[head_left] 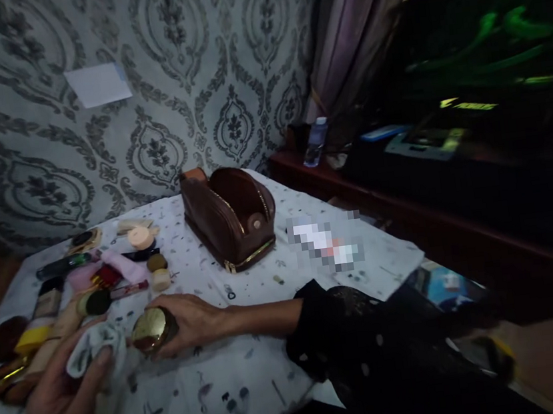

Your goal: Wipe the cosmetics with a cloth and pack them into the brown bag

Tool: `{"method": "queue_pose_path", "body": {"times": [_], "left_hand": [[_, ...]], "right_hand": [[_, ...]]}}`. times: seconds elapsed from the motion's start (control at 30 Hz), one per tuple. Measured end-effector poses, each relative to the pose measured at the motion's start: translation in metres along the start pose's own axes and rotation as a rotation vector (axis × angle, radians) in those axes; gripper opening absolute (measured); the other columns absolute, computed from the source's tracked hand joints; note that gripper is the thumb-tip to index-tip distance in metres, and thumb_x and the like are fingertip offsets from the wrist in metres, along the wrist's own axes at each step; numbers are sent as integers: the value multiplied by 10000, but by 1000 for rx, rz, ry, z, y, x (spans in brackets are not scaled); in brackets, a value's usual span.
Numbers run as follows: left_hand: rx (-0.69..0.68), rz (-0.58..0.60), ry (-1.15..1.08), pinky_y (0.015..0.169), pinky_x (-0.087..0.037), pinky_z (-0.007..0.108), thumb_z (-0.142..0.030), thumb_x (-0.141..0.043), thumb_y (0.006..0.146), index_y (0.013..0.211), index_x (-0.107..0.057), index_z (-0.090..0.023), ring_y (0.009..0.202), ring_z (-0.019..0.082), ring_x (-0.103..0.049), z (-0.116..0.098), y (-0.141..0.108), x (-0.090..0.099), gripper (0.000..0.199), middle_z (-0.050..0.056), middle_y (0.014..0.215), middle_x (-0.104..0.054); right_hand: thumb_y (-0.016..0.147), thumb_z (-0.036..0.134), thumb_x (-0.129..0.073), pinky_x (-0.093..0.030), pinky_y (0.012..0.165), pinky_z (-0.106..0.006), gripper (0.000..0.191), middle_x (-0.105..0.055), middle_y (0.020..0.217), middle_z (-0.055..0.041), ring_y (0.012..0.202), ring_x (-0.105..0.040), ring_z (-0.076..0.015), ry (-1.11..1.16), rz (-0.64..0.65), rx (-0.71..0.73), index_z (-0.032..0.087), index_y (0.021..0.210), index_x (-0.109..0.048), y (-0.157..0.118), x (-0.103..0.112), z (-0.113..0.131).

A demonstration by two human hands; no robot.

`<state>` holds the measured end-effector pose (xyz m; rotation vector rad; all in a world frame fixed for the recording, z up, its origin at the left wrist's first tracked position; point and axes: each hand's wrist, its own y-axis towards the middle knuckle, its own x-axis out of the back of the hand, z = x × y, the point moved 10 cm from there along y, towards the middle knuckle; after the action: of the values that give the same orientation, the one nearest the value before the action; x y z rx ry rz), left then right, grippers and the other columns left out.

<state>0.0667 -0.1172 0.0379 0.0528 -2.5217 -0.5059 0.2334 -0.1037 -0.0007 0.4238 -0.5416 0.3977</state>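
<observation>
Head view. The person's left hand is at the lower left, its grip closed on a crumpled white cloth, the thumb pressed over the folds. The right hand reaches in from the right, from a black sleeve with pale dots. Its grip is wrapped around a round container with a shiny gold top, just beside the cloth and above the counter, which is spread with a white printed covering. Whether the container's underside touches the covering, one cannot tell.

Cosmetics crowd the counter's left side: a dark tube with a green part, a soft pink item, a round peach-coloured piece and a bright yellow piece. Several overlap; not all can be made out.

Farther back, near the patterned grey wall, a dark brown leather bag stands upright, its zipped top open. To its right lies a pixelated item, its details hidden. A clear plastic bottle stands on a dark reddish ledge beyond the counter. A white sheet of paper shows against the wall.
</observation>
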Motion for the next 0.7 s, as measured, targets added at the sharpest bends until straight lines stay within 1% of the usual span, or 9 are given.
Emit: {"method": "queue_pose_path", "body": {"times": [0.03, 0.07, 0.17, 0.23, 0.27, 0.33, 0.4, 0.53, 0.7], "left_hand": [[-121, -19, 107, 1005, -491, 424, -494, -590, 849, 1201, -619, -240, 1140, 289, -612, -10, 0, -3, 435, 52, 1213, -669], [-246, 23, 182, 1038, -467, 431, -456, -576, 871, 1208, -614, -253, 1169, 283, -595, -20, -2, -14, 395, 49, 1239, -652], [-621, 225, 293, 1000, -491, 393, -333, -528, 924, 1284, -571, -282, 1183, 262, -583, -50, -23, -58, 366, 69, 1290, -606], [-772, 275, 339, 990, -498, 387, -276, -519, 931, 1330, -538, -282, 1226, 268, -556, -60, -36, -76, 399, 90, 1348, -561], [-801, 267, 361, 993, -497, 393, -260, -506, 938, 1348, -523, -279, 1246, 273, -544, -62, -39, -80, 411, 98, 1373, -541], [-806, 252, 408, 980, -512, 396, -267, -467, 955, 1368, -504, -272, 1251, 276, -545, -61, -38, -86, 414, 105, 1390, -527], [-760, 244, 471, 944, -538, 399, -323, -424, 974, 1368, -506, -272, 1223, 277, -572, -58, -34, -88, 406, 105, 1391, -530], [-581, 246, 597, 862, -576, 383, -450, -355, 974, 1345, -527, -261, 1155, 273, -626, -48, -20, -91, 451, 105, 1346, -574], [-371, 352, 669, 725, -586, 340, -547, -398, 911, 1390, -471, -247, 1055, 273, -681, -26, -3, -95, 569, 112, 1301, -609]], "right_hand": [[661, 346, -857, -495, 920, -302, 689, -663, 1193, -95, 1103, -636, -239, 2, -9, -4, 160, 1236, -527, -6, 2, -2], [664, 325, -857, -492, 918, -292, 660, -666, 1181, -89, 1094, -637, -230, 2, -20, -7, 161, 1217, -536, -11, 4, -4], [676, 294, -844, -487, 921, -292, 633, -661, 1178, -103, 1094, -628, -227, -2, -33, 17, 141, 1209, -539, -18, 5, -7], [703, 279, -820, -487, 921, -292, 590, -656, 1175, -115, 1095, -621, -225, 8, -16, 62, 123, 1199, -540, -17, 4, -4], [712, 266, -811, -488, 916, -287, 560, -657, 1167, -114, 1089, -621, -220, 17, -4, 81, 120, 1183, -546, -16, 3, -2], [705, 235, -811, -489, 907, -275, 511, -661, 1142, -95, 1069, -623, -206, 32, 3, 88, 131, 1138, -560, -14, 4, 0], [687, 228, -822, -493, 892, -269, 475, -663, 1114, -75, 1043, -625, -198, 31, 6, 65, 147, 1083, -573, -13, 5, -1], [696, 259, -821, -502, 820, -249, 386, -661, 1005, -48, 946, -626, -183, -1, 12, 32, 157, 972, -570, -12, 4, -4], [729, 310, -803, -496, 780, -235, 390, -660, 982, -50, 897, -628, -174, -38, 36, 82, 149, 975, -547, -13, 1, -3]]}}
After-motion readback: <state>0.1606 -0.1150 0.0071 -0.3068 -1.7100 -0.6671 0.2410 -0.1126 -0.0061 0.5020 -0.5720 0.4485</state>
